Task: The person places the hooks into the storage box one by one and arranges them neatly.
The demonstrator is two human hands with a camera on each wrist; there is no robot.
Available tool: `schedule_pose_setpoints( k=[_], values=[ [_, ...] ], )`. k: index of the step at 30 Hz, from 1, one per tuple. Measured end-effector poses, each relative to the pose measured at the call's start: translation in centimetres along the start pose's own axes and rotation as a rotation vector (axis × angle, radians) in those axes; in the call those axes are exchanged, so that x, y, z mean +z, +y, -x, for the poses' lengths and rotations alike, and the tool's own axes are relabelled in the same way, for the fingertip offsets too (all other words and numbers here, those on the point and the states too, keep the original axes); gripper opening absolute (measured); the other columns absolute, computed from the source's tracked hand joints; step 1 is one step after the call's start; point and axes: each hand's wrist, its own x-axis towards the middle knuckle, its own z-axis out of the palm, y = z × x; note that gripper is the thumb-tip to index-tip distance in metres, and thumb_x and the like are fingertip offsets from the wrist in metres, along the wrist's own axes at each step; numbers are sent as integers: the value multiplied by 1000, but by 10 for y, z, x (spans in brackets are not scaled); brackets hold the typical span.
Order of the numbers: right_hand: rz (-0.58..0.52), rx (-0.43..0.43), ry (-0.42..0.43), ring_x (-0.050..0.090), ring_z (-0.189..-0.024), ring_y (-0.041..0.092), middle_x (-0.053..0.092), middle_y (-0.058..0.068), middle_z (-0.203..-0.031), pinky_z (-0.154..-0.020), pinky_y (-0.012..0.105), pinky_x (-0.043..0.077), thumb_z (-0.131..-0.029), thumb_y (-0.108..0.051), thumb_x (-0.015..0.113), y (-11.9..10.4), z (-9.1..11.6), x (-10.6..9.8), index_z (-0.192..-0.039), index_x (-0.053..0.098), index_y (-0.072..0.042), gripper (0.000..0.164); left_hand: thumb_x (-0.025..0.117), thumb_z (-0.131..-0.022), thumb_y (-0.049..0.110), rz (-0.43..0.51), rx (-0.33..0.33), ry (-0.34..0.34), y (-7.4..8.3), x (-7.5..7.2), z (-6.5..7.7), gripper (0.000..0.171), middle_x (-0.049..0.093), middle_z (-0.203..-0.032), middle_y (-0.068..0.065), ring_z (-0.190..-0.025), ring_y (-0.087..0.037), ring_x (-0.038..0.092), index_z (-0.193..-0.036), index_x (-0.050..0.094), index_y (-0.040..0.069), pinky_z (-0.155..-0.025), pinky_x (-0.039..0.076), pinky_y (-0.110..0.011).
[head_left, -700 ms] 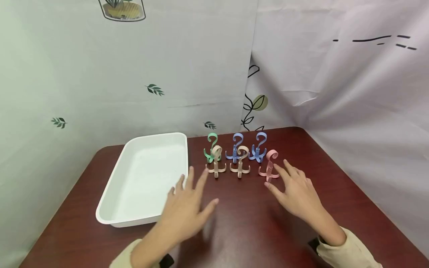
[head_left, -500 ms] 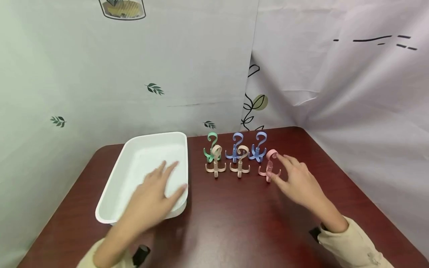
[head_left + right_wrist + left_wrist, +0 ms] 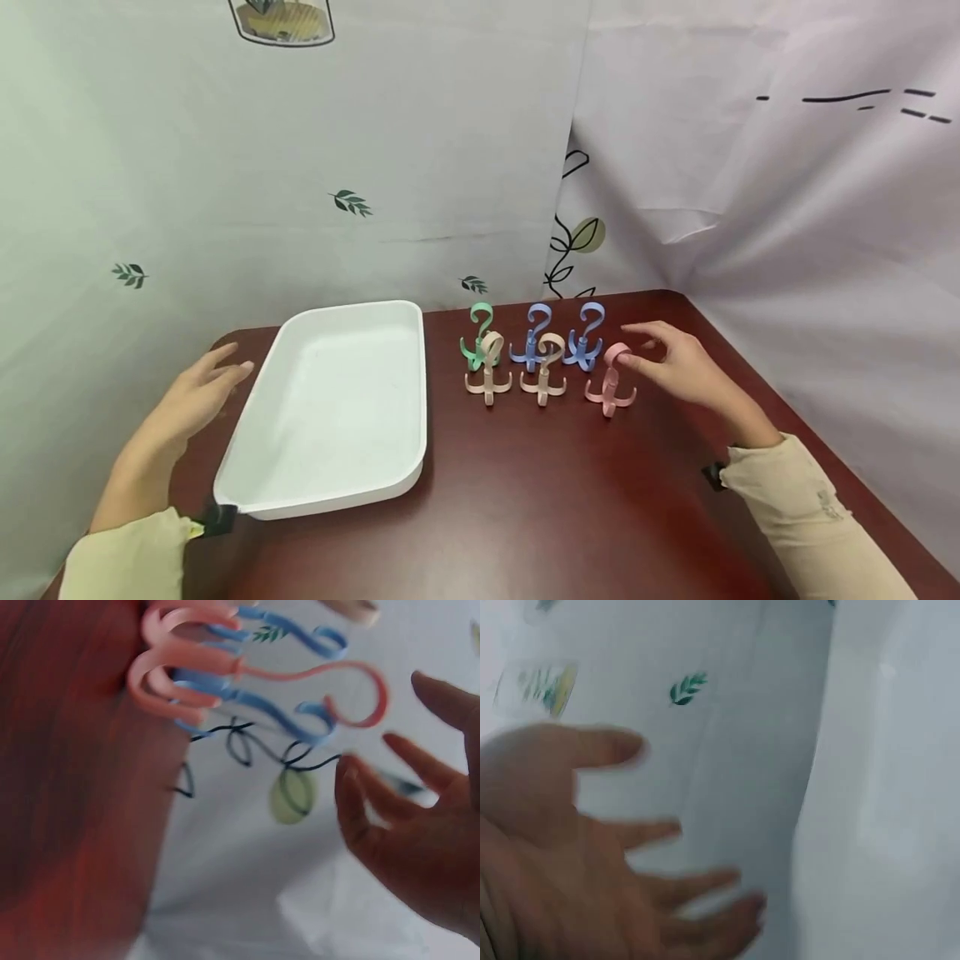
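A pink multi-prong hanging hook (image 3: 611, 398) stands upright on its prongs on the table, closest to my right hand (image 3: 686, 367). In the head view the thumb overlaps the hook's curved top; in the right wrist view my right hand (image 3: 420, 832) is apart from the pink hook (image 3: 195, 664), fingers spread. My left hand (image 3: 187, 408) hovers at the left side of the white tray (image 3: 330, 505), with nothing in it. The left wrist view shows this left hand (image 3: 577, 862) with fingers apart beside the tray's wall (image 3: 840, 825).
Two beige hooks (image 3: 543, 382) stand left of the pink one. Behind them are two blue hooks (image 3: 582, 350) and a green hook (image 3: 477, 357). The dark red table (image 3: 510, 500) meets a patterned cloth backdrop (image 3: 450, 167) at its back edge.
My left hand has swept left, from the tray's right side across it to its left side. My right hand has moved slightly up, toward the pink hook's curved top.
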Motion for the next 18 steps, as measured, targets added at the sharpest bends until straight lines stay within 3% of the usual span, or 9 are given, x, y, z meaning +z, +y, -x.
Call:
schedule_pose_setpoints(
  k=[4,7,10,18],
  values=[
    [-184,40,-91,63,-81,27,63,13,-105,-66,26,50,-84,-18,68,-5,-3,-1,-118,59,-3,38,32,-92,60,80,-71,-78,-27,-2,-10,84,12,-144,-35,-124,-54,27,-147,-6,9,-88,38,-61],
    [-299,31,-126,62,-77,29,66,15,-97,-63,24,49,-84,-9,68,-8,-5,2,-113,61,1,31,36,-93,57,130,-65,-150,-36,-5,-5,83,20,-143,-33,-121,-48,39,-148,-3,8,-85,46,-51],
    [-348,19,-130,63,-78,26,67,12,-94,-64,23,50,-83,-11,69,8,-9,8,-109,65,-2,28,40,-94,53,138,-46,-198,-42,-8,-4,80,25,-143,-31,-118,-43,46,-148,4,5,-86,47,-50],
    [-311,-3,-126,62,-78,12,69,7,-91,-61,22,50,-82,-17,71,25,-15,12,-106,68,-5,27,50,-93,44,120,-22,-130,-56,4,-19,69,52,-123,-24,-91,-26,62,-143,28,2,-71,54,-42]
  ],
)
